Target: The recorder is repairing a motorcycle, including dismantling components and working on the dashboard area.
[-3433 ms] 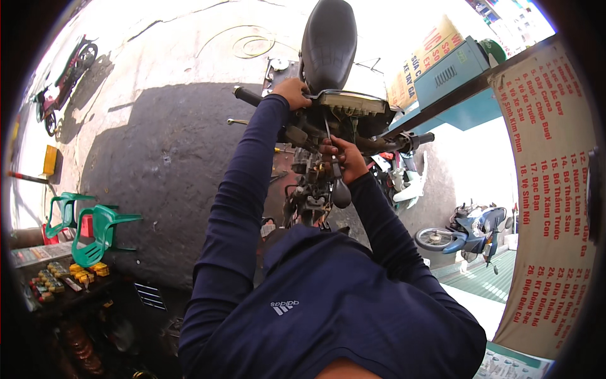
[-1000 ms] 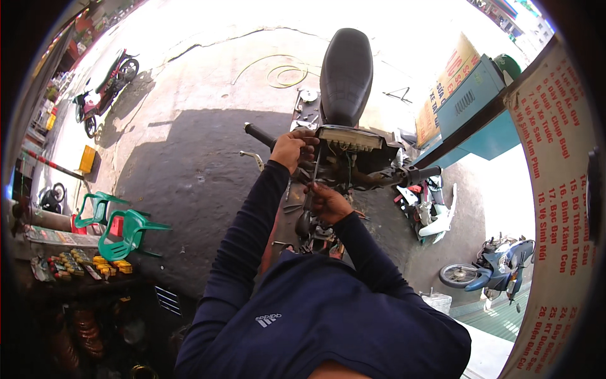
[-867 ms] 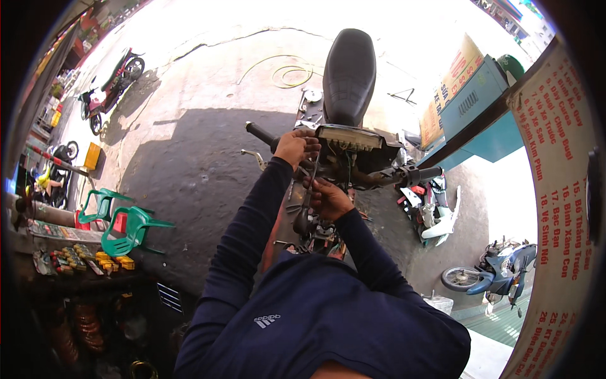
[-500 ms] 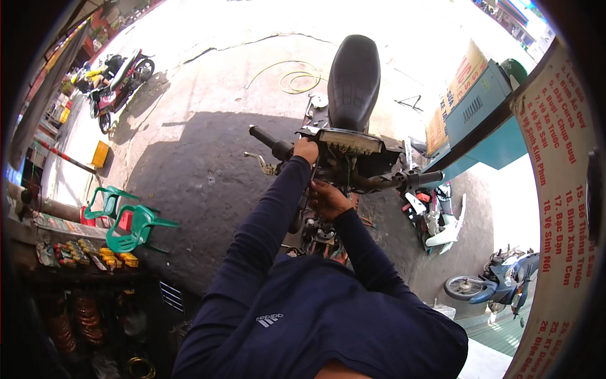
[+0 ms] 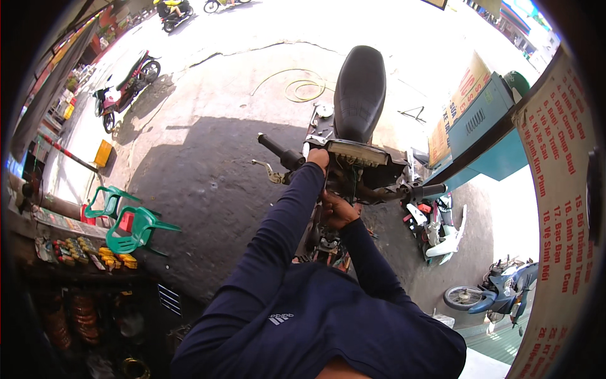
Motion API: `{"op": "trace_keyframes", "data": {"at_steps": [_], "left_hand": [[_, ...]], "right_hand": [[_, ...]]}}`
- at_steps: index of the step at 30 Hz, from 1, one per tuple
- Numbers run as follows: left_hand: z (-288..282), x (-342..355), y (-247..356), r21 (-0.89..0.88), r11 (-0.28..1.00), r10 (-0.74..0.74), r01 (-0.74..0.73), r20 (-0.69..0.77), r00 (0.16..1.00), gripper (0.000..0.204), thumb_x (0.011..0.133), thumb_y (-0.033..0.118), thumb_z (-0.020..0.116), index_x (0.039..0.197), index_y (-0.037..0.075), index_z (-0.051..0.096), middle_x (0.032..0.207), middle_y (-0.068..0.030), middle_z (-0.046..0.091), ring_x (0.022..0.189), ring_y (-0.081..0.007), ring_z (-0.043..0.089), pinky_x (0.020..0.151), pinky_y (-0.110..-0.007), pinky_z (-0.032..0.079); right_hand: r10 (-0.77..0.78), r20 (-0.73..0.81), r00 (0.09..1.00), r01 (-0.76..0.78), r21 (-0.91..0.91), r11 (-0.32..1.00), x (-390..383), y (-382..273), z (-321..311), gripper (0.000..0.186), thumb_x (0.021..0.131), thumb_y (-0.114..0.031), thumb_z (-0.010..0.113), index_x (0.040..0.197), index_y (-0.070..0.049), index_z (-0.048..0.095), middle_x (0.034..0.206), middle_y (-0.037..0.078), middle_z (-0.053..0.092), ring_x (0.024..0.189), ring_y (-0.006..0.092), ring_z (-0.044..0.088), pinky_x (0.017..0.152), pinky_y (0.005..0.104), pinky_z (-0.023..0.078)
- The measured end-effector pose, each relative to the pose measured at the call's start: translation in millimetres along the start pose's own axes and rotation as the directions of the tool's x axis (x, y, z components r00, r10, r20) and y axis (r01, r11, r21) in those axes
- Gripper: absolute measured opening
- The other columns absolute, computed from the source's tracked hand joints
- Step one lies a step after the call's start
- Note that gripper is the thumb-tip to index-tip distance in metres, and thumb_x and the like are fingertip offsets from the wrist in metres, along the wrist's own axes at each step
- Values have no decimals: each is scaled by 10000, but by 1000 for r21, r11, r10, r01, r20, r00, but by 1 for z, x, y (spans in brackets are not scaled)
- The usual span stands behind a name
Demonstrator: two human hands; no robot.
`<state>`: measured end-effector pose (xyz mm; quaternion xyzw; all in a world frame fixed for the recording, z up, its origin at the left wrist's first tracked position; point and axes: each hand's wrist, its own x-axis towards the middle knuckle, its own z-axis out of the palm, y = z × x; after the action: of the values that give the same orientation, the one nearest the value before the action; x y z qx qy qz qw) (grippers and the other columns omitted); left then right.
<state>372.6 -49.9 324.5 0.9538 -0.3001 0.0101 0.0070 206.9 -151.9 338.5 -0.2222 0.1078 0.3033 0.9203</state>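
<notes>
At one motorcycle (image 5: 358,153), one left hand (image 5: 319,158) and one right hand (image 5: 341,211) sit close, each grip unclear.

Left sleeve (image 5: 268,237) partly hides right hand (image 5: 341,211), can't tell what it grips, fingertips of left hand (image 5: 320,158) hidden, rider (image 5: 171,7) cut by top edge.

The seat (image 5: 360,91) has a smooth, leather-like cover with a soft sheen; the handlebar grip (image 5: 273,145) looks matt and rubbery, the lever (image 5: 268,172) bare metal. The shirt (image 5: 315,316) is matt, softly creased cloth, the green chair (image 5: 131,232) glossy plastic, the cabinet (image 5: 478,121) smooth painted metal, the shaded ground (image 5: 208,183) rough and dull
</notes>
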Motion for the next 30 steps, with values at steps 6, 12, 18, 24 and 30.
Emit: {"op": "trace_keyframes", "data": {"at_steps": [6, 12, 18, 24, 30], "left_hand": [[-8, 0, 7, 68, 997, -23, 23, 6, 1000, 161, 574, 146, 756, 725, 140, 703, 803, -89, 660, 789, -269, 658, 687, -344, 512], [-10, 6, 2, 10, 999, -32, 32, 15, 999, 174, 573, 148, 771, 733, 135, 702, 825, -92, 677, 816, -252, 672, 697, -339, 521], [1, 8, -3, -62, 995, -75, 79, 56, 996, 312, 499, 205, 829, 773, 120, 707, 837, -123, 659, 830, -289, 667, 731, -350, 532], [8, 10, -18, -213, 977, 15, -20, -24, 1000, 176, 690, 217, 685, 781, 66, 691, 799, -201, 647, 808, -388, 630, 706, -432, 518], [22, 15, -20, -265, 964, -5, 11, 24, 1000, 259, 731, 282, 695, 920, 105, 709, 858, -152, 677, 851, -345, 637, 738, -387, 515]], "right_hand": [[-49, -48, 998, 40, -169, 985, -1, -3, 9, 144, 912, -209, 603, 1012, -112, 565, 827, -80, 557, 617, 17, 459, 537, 176, 388], [-38, -66, 997, 29, -128, 991, -3, -11, 20, 140, 917, -211, 597, 1022, -122, 571, 778, -94, 537, 624, 15, 469, 545, 179, 395], [-21, 15, 1000, 21, 23, 1000, -4, -14, 14, 148, 899, -230, 625, 987, -122, 576, 775, -99, 529, 633, 11, 483, 570, 185, 423], [-129, -73, 989, 120, -113, 986, -4, -9, 21, 164, 891, -251, 635, 972, -118, 583, 775, -93, 520, 621, 16, 479, 574, 184, 434], [-153, -86, 984, 148, -68, 987, -10, -9, 25, 128, 905, -220, 618, 939, -99, 595, 771, -85, 522, 603, 28, 458, 552, 178, 417]]}}
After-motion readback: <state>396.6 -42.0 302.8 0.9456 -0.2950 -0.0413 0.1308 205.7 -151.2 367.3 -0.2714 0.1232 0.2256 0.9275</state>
